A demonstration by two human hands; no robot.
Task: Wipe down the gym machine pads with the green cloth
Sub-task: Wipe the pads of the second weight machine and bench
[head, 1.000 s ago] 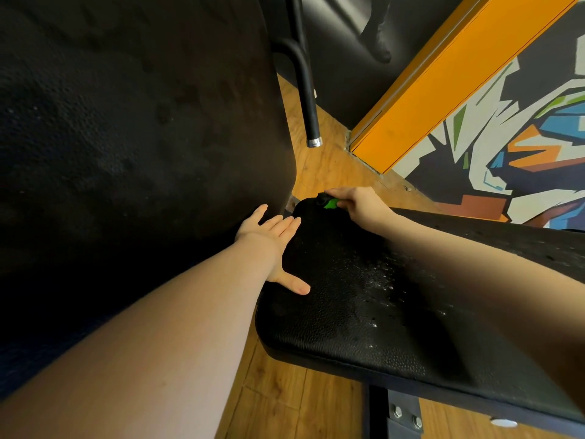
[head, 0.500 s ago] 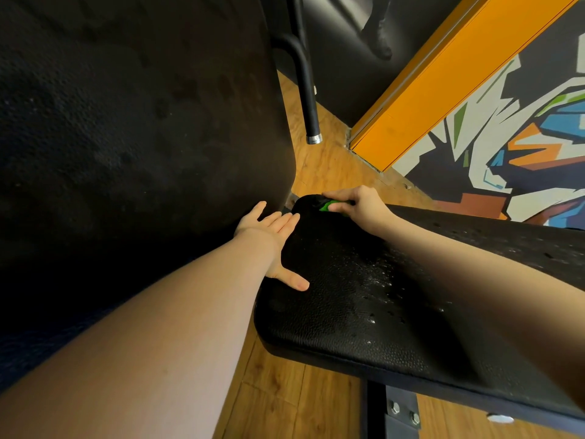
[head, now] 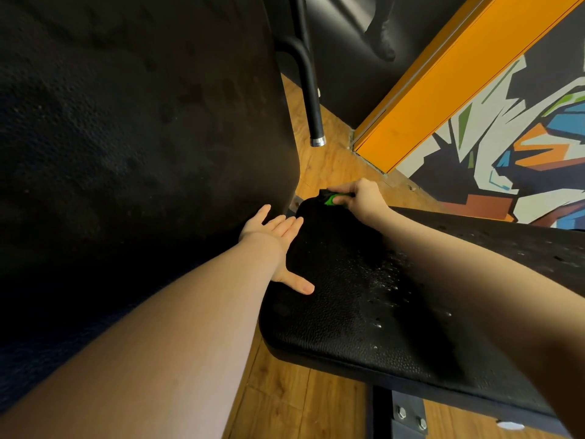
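- Your left hand (head: 271, 236) lies flat, fingers straight, thumb spread, pressing the near-left edge of the seat pad (head: 364, 312), holding nothing.
- The pad's long axis runs rightward from those fingers; droplets glisten mid-pad, probably unwiped.
- Your right hand (head: 364, 198) clenches the green cloth (head: 330, 199) at the pad's far corner, just beyond your left fingertips; it is the nearer hand.
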